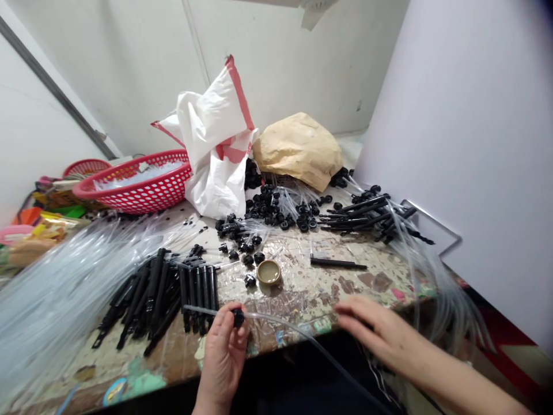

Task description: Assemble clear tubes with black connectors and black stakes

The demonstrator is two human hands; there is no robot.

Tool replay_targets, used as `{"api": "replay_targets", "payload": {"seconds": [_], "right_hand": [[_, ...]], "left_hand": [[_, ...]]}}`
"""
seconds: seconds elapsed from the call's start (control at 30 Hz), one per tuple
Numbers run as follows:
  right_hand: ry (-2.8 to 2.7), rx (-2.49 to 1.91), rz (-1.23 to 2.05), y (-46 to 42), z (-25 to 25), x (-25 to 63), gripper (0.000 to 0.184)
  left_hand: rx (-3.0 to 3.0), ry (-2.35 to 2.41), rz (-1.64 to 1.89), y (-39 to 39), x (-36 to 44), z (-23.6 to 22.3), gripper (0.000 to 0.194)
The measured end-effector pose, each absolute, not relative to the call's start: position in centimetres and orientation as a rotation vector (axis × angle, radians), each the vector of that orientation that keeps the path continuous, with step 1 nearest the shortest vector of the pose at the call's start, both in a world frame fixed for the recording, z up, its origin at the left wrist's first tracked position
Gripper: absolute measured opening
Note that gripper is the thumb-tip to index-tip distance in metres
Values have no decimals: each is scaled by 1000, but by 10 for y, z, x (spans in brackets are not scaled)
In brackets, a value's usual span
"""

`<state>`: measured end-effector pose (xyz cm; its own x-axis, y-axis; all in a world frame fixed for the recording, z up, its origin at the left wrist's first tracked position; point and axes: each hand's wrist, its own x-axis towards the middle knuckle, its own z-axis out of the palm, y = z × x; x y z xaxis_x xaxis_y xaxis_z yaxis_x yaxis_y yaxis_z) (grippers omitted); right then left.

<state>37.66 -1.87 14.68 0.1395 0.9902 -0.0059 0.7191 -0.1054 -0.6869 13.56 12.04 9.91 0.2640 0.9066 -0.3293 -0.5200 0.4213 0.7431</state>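
My left hand [224, 351] is closed at the table's near edge, pinching a small black cap [238, 317] threaded on a thin clear tube [285, 326] that runs right and down off the edge. My right hand [378, 334] lies at the near edge to the right with fingers stretched out flat and nothing visibly in them. A row of black plastic stems [159, 294] lies just left of my left hand. A small round tan lid [268, 272] sits beyond it.
A heap of clear tubes [56, 282] covers the table's left. Loose black caps [268, 210] and more black stems [371, 213] lie further back. A red basket [138, 193], a white-red bag [216, 150] and a brown paper bag [298, 150] stand behind. A white wall [466, 144] closes the right.
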Motion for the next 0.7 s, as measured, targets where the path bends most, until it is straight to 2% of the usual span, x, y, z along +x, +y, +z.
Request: {"api": "replay_targets", "payload": {"seconds": [0.13,0.2,0.33,0.53,0.6,0.7], "right_hand": [[-1647,-1974,82,43,124,406,27],[-1676,-2078,-51,65,115,408,27],[-1679,-2143,-115,67,110,411,29],[-1218,-2331,-425,-18,101,484,34],[-1097,-2451,-383,-41,95,507,33],[-1180,-2517,-256,-53,94,521,21]], "left_hand": [[560,822,1019,120,136,101,34],[558,830,1017,120,136,101,34],[522,891,999,122,136,101,40],[424,1021,942,128,136,102,50],[434,1029,919,130,137,102,51],[447,1038,922,133,138,102,51]]}}
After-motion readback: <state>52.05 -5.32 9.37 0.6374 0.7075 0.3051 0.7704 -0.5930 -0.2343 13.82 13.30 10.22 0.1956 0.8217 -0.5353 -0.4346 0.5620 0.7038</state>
